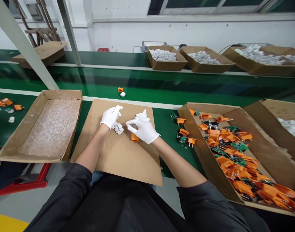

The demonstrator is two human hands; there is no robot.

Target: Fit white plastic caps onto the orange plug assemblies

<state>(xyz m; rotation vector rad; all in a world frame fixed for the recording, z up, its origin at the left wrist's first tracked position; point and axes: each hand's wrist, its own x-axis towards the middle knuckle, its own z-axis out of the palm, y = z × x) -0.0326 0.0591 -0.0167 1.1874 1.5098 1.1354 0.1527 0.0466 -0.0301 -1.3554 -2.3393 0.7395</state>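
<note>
My left hand (110, 117), in a white glove, hovers over the cardboard sheet (128, 158) with its fingers stretched out and apart. Just below its fingers lies a small pile of grey-white pieces (118, 128). My right hand (144, 130), gloved too, points left with thumb and fingertips close together. Whatever may be between those tips is too small to make out. Under this hand an orange plug housing (135, 138) rests on the sheet, partly covered by the glove. Behind the hand is a second pile of white pieces (142, 115).
To the left stands a shallow cardboard tray (76, 96). A cardboard box (186, 129) of orange plugs with green circuit boards is at the right, loose plugs (181, 121) beside it. Boxes of white pieces (163, 55) line the back. One orange housing (120, 89) lies beyond the sheet.
</note>
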